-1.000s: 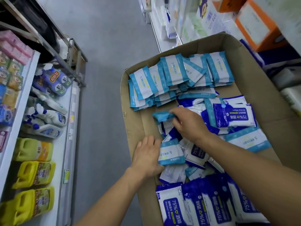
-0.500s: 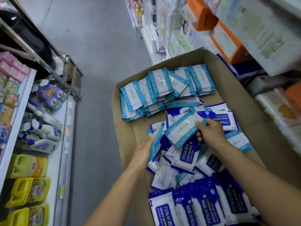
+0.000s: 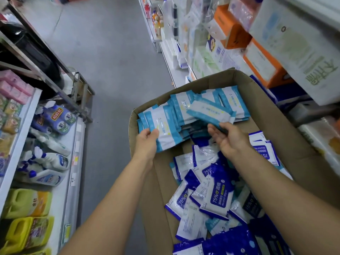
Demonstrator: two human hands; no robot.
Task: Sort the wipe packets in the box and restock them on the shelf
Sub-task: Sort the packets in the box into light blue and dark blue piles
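A cardboard box holds two sorts of wipe packets. Light-blue packets are piled at its far end. Dark-blue 75% alcohol wipe packets lie jumbled in the middle and near end. My left hand grips one light-blue packet by its near corner, thumb on top, at the left of the far pile. My right hand is over the box's middle with relaxed fingers. Its fingertips touch the near edge of another light-blue packet, which lies tilted on the pile.
The box stands in a shop aisle with grey floor. Left shelves carry cleaner bottles and yellow jugs. Right shelves hold orange cartons and white tissue packs, overhanging the box's right side.
Both hands moved from the box's middle to the far light-blue pile, each bringing a light-blue packet. My right hand's grip on its packet has loosened as the packet came down on the pile.
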